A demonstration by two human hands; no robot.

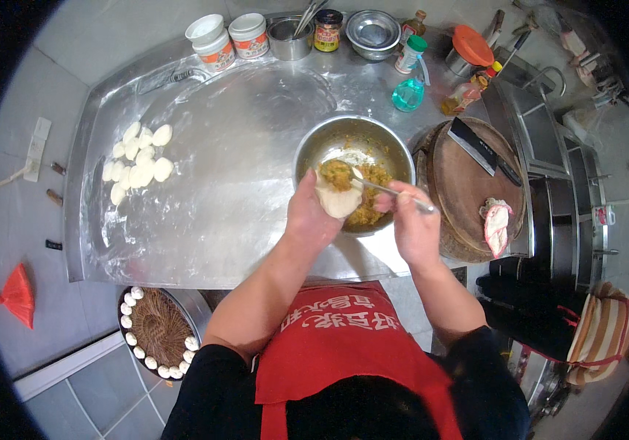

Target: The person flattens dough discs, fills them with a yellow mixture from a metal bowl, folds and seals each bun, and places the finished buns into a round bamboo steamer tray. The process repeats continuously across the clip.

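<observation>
In my left hand (315,213) lies a flat round dough wrapper (340,201), held over the near left side of a steel mixing bowl (306,143). My right hand (414,220) grips a metal spoon (390,191) by its handle. The spoon's head, at the wrapper's upper part, is loaded with yellow-orange filling (336,175). More chopped filling (372,206) lies in the bowl. Several pale dough pieces (141,175) rest at the left of the floured steel table (221,220).
Right of the bowl, a cleaver (474,146) and a cloth (496,226) lie on a round wooden chopping board (468,192). Tubs (249,41), a steel pot (291,47), jars and bottles line the back edge. Below left, a round steamer (199,313) holds small buns (151,362).
</observation>
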